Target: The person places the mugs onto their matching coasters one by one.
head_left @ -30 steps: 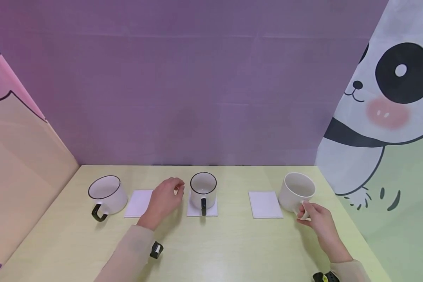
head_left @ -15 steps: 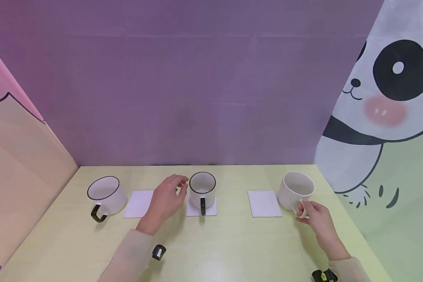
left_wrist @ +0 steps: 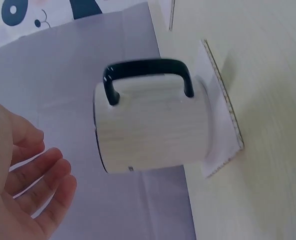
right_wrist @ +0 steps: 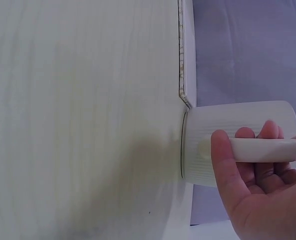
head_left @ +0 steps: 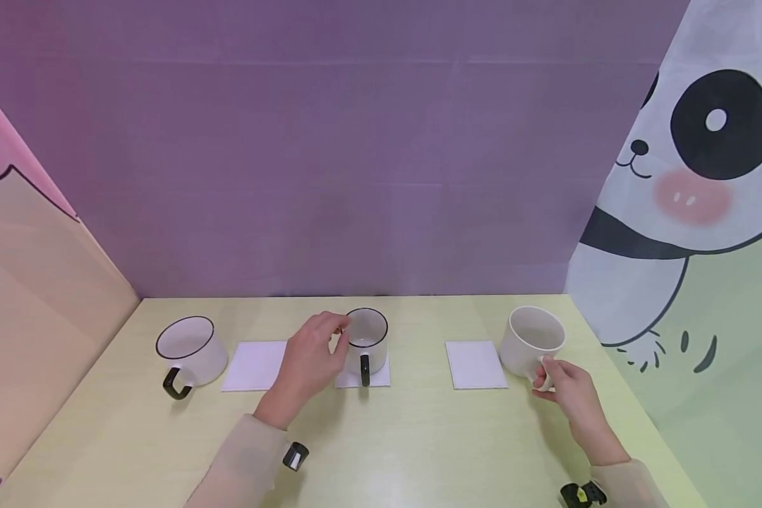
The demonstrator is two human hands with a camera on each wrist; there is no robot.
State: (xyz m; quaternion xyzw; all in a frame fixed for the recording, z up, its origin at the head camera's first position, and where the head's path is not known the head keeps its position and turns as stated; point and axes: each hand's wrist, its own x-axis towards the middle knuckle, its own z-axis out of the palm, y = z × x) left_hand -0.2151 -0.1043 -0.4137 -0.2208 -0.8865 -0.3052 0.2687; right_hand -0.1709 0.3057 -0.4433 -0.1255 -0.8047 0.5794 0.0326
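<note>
My right hand grips the handle of a plain white mug, which stands at the right of the table. In the right wrist view its fingers curl around the handle. My left hand hovers beside a white mug with a black rim and black handle, its fingers loosely bent and holding nothing. From the left wrist, a gap shows between those fingers and the mug body. That mug stands upright on a square white coaster, handle toward me.
At the left stands a wider black-rimmed mug directly on the table. Beside it lies a bare white coaster, partly behind my left hand. Another bare coaster lies left of the plain mug. A purple backdrop rises behind.
My left hand has moved right, closer to the middle mug, and now overlaps its rim in the head view. My right hand stays on the plain mug's handle.
</note>
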